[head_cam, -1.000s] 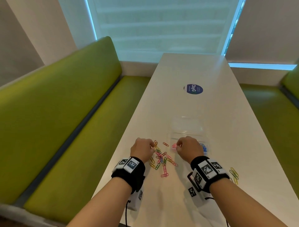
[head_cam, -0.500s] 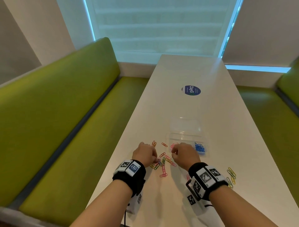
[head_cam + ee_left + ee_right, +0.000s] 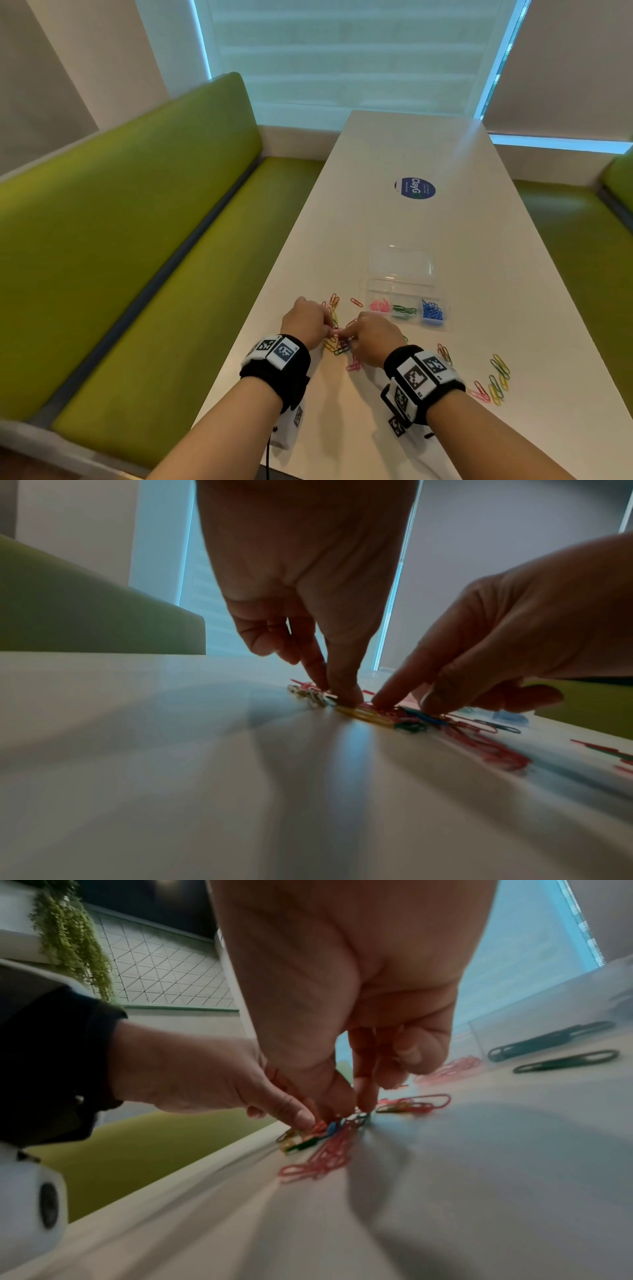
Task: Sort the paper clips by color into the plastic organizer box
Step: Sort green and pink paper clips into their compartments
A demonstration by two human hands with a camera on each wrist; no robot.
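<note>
You are mid-pick: both your left hand [image 3: 306, 320] and right hand [image 3: 371, 337] pinch into the clip pile [image 3: 339, 344]; what each fingertip holds, I cannot tell. Next, lift one clip to its matching compartment in the box [image 3: 404, 286].

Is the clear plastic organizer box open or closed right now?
Open: the clear plastic organizer box has its lid flipped back, compartments exposed.

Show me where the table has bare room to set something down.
Bare table runs beyond the open organizer box, round the blue sticker to the window end. Another bare strip lies right of the box. Crowded: the mixed clip pile under both hands, and the loose clips by the right wrist.
</note>
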